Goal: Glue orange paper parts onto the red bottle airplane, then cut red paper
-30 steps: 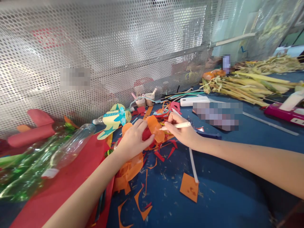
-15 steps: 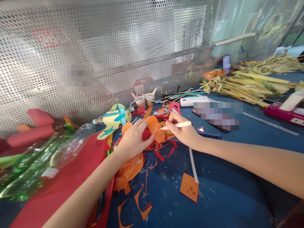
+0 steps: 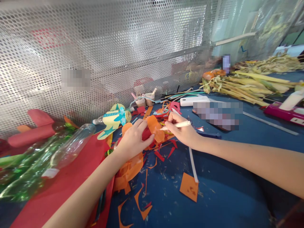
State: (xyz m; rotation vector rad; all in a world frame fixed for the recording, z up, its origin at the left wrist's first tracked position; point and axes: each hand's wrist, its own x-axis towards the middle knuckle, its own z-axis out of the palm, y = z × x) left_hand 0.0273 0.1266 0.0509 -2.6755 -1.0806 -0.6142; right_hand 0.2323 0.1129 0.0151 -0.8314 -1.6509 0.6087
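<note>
My left hand (image 3: 134, 139) is closed over a craft bottle wrapped in red paper (image 3: 146, 135); most of it is hidden under the palm. On its far side a rounded orange paper piece (image 3: 154, 125) sticks out, and a larger orange paper shape (image 3: 133, 167) lies by my wrist. My right hand (image 3: 181, 131) pinches a thin off-white pen-like stick (image 3: 182, 124). Its tip meets the orange piece on the bottle, where a pale smear shows. I cannot tell whether it is a pen or a glue applicator.
Left stand clear and green plastic bottles (image 3: 71, 145) over red paper (image 3: 64, 183). A yellow bottle rocket with blue stars (image 3: 114, 118), two small cups (image 3: 149, 100), a white glue gun or tool (image 3: 194, 101) and a phone (image 3: 213, 117) lie beyond. Paper scraps (image 3: 142, 202) litter the blue table.
</note>
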